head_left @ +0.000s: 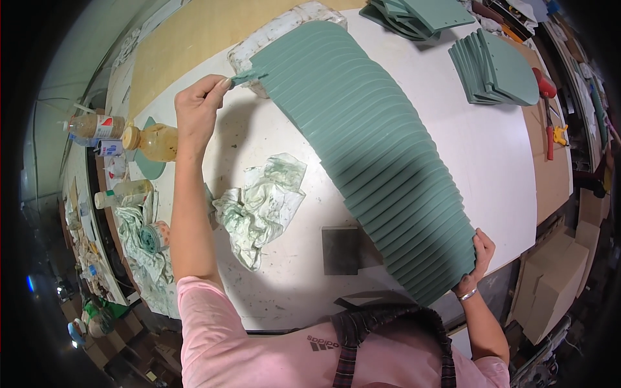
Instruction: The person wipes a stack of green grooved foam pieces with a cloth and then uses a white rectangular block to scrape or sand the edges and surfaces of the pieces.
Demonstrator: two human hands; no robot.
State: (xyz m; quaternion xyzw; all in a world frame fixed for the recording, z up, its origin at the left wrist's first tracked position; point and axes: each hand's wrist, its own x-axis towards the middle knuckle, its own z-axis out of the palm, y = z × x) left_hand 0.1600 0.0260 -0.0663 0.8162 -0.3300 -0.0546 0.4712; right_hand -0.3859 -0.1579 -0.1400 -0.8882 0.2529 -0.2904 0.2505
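Note:
A long fanned row of overlapping green sheets [388, 142] runs from the far middle of the table toward my body. Its far end lies over a stained white block [240, 61]. My left hand [202, 107] pinches a small green-coated strip [248, 77] whose tip touches the left edge of the far sheets. Whether that strip is cloth or a brush, I cannot tell. At the near right end, my right hand [477, 258] grips the side of the fanned sheets, its fingers partly hidden by them. A crumpled white cloth with green stains [262, 210] lies left of the row.
A dark square block [341, 251] sits near the front edge. Bottles [155, 142], a green-smeared jar [155, 237] and a stained rag [132, 242] line the left side. More green sheets [485, 68] are stacked far right, near a red-headed mallet [544, 84].

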